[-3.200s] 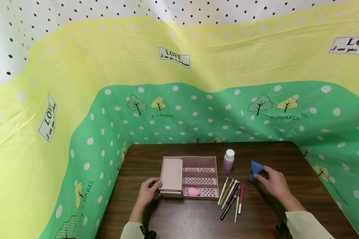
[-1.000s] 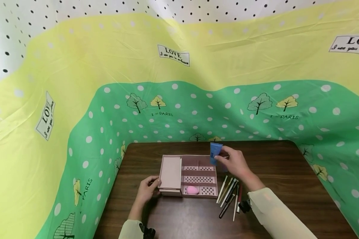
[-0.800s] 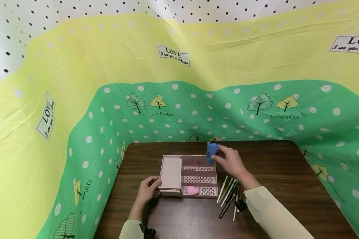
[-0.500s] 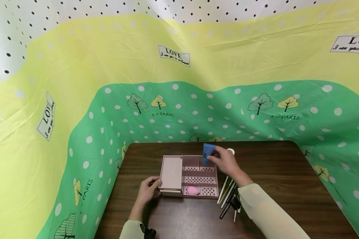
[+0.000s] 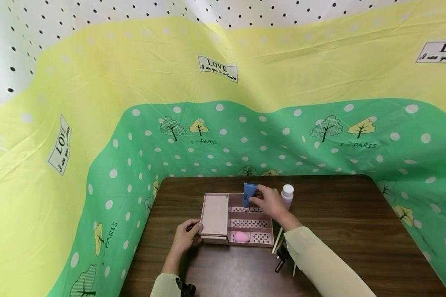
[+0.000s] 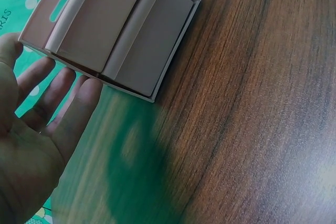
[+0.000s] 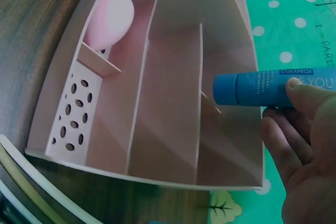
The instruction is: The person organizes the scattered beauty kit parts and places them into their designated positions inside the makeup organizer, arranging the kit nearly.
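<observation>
My right hand pinches a small blue toothpaste tube between thumb and fingers. It holds the tube over the rear compartments of a pink desk organizer. In the right wrist view, the cap end of the toothpaste tube overlaps the rear row, close to its short divider. My left hand rests at the organizer's left side; the left wrist view has its relaxed, spread fingers at the side edge by the drawer fronts. A pink makeup sponge lies in the front left compartment.
A white-capped bottle stands right of the organizer, partly behind my right hand. Several slim brushes and pencils lie on the brown wooden table, partly hidden under my right forearm. A patterned green and yellow curtain surrounds the table.
My right hand has carried the toothpaste tube leftward from the table's right side to above the organizer's rear compartments. The left hand has stayed at the organizer's side.
</observation>
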